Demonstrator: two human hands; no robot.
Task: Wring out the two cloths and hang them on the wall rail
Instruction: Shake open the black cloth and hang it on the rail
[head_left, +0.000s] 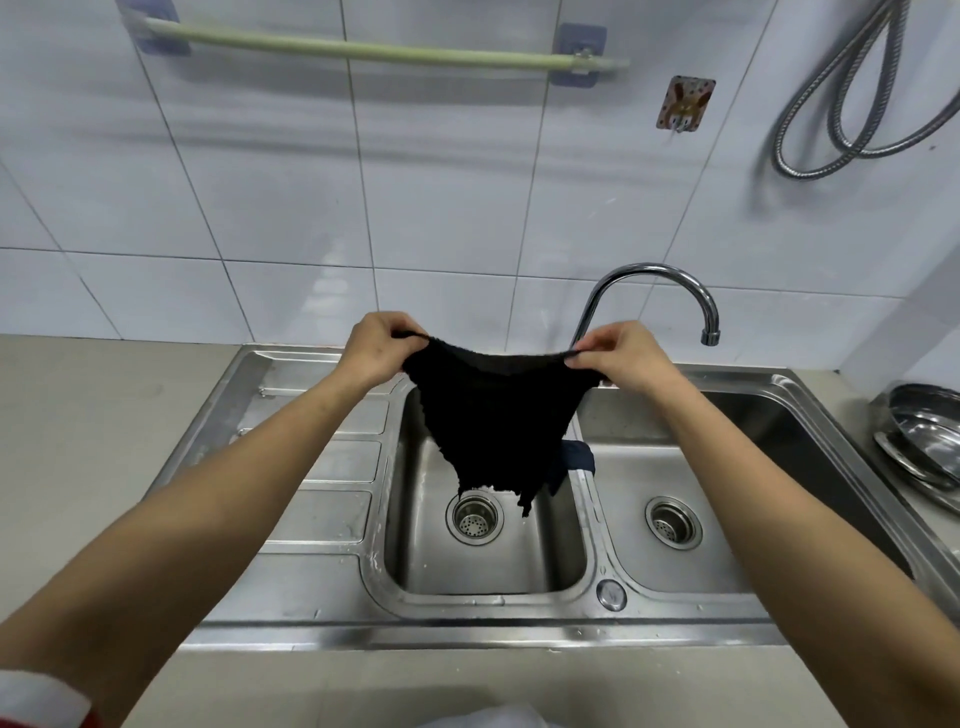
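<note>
Stretching a black cloth (493, 415) between both hands, the person holds it in the air over the left basin of the sink (322, 639). The left hand (376, 345) has its grip clamped on the cloth's upper left corner, thumb and fingers pinched together. The right hand (621, 358) has its grip clamped on the upper right corner in the same way. The top edge of the cloth runs taut between the two hands, and the rest hangs down in a ragged point above the left drain (474, 518).

A second cloth (579, 458), dark blue, lies draped over the divider between the two basins, partly hidden behind the black one. The tap (654, 291) rises from the sink's back edge, its spout curving to the right of the right hand.

On the tiled wall above, the rail (374, 51) runs level between two brackets, bare, well above the hands. A hook (684, 104) sits to the right of it, and a metal hose (852, 104) loops near the top right corner. Steel bowls (930, 436) stand on the table at the sink's right edge.
</note>
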